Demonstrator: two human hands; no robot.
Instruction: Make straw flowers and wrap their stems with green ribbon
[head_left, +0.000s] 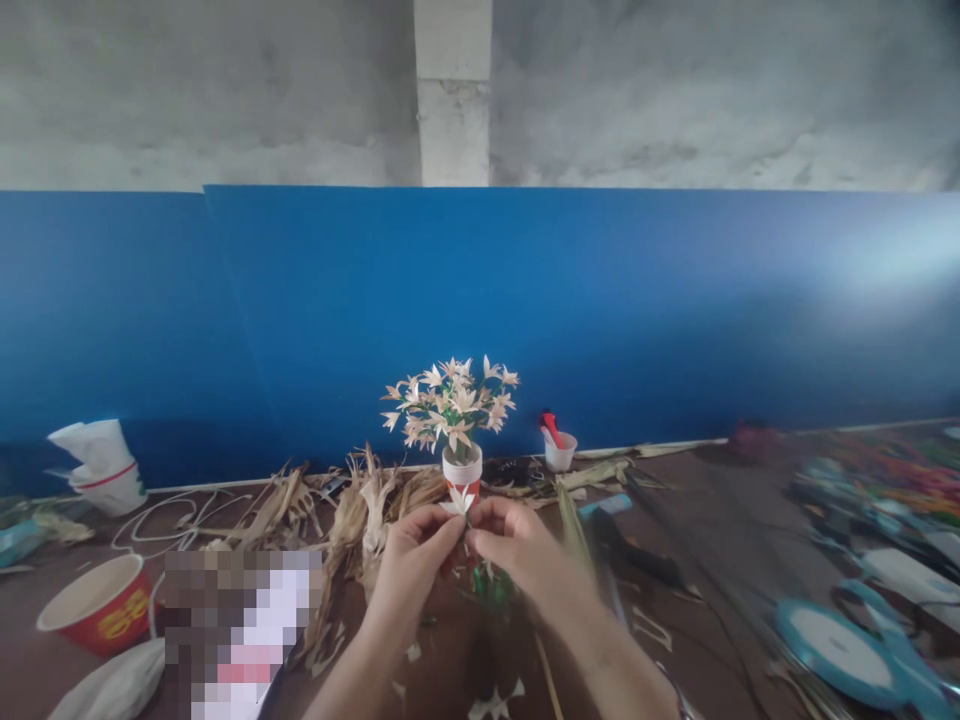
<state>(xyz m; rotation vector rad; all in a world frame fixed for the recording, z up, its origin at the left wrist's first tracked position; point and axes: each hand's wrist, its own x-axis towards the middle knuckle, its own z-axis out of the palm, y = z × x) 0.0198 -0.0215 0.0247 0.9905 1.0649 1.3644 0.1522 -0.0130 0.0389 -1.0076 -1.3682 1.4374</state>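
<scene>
**Pinching a pale flower [462,502] in front of a bouquet [456,405]**

Grips the pale flower between thumb and fingers of the left hand [414,548], and closes the fingertips of the right hand [521,548] at its base, just beside. Holds it with petals up, above the brown table [709,490] and directly before a white-rimmed cup [462,466]. In that cup, the bouquet of similar pale blossoms on green stems. To the left of it, dried husks [369,510] in a loose heap; farther left, a red bowl [112,620]. To the right, a small white cup [559,455] with a red tool [553,430] inside, near the blue partition [480,290]. At far right, a roll of light-blue ribbon [804,640]. Below the hands, pale scraps [495,706] and something green [491,585], too blurred to make out.
</scene>
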